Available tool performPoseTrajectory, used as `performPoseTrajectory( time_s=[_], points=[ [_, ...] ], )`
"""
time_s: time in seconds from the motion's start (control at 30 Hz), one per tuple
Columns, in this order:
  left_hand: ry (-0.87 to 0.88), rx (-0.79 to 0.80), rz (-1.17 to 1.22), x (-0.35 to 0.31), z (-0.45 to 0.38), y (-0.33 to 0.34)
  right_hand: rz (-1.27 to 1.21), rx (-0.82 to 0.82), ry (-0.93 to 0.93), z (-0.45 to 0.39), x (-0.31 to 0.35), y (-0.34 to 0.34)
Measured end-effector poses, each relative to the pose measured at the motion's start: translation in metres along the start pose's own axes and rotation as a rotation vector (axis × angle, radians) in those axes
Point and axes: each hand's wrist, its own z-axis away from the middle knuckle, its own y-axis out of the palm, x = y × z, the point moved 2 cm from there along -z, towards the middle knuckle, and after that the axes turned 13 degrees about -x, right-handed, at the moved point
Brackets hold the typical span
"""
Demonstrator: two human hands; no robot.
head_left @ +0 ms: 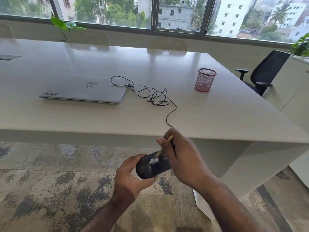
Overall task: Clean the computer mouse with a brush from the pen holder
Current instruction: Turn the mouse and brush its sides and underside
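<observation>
My left hand [128, 176] grips a black computer mouse [148, 169] in the air in front of the table's near edge, below the tabletop level. My right hand [182, 158] pinches a thin wooden brush [160, 151], whose white bristles rest on the mouse's top. The mouse's black cable [155, 96] runs up over the table edge, coils on the tabletop and reaches the closed silver laptop [83, 89]. A pink mesh pen holder [204, 80] stands upright on the table at the right, with nothing visible inside it.
The white table [217, 123] spans the view, its panel leg at lower right. A black office chair [264, 72] stands right of it, beige chairs behind it. Potted plants sit by the window. Patterned carpet lies under my hands.
</observation>
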Motion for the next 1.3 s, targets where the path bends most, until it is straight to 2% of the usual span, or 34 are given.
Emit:
performPoseTrajectory(
  time_s=[0.17, 0.27, 0.43, 0.63, 0.77, 1.0, 1.13, 1.3],
  points=[
    [-0.001, -0.009, 0.011, 0.001, 0.000, -0.002, -0.112, -0.072, 0.103, -0.006, -0.005, -0.008],
    [-0.002, 0.005, 0.010, 0.003, 0.000, -0.002, -0.010, -0.124, 0.048, -0.010, -0.010, -0.018],
    [-0.020, 0.001, 0.007, 0.005, 0.000, 0.001, 0.080, -0.043, 0.024, -0.005, -0.009, -0.012],
    [-0.022, 0.000, 0.030, 0.000, 0.000, 0.002, -0.126, -0.014, 0.130, -0.003, -0.014, -0.004],
    [-0.029, -0.007, 0.053, -0.003, -0.001, 0.000, -0.175, -0.078, 0.162, -0.008, -0.017, -0.014],
    [-0.042, 0.003, 0.038, 0.002, -0.002, 0.001, 0.025, -0.061, 0.062, -0.007, -0.017, -0.013],
    [-0.046, 0.010, 0.046, 0.001, -0.002, 0.003, -0.082, -0.031, 0.113, -0.003, -0.017, -0.001],
    [-0.057, 0.010, 0.058, 0.003, -0.002, 0.001, -0.181, -0.070, 0.181, -0.006, -0.022, -0.004]
  ],
)
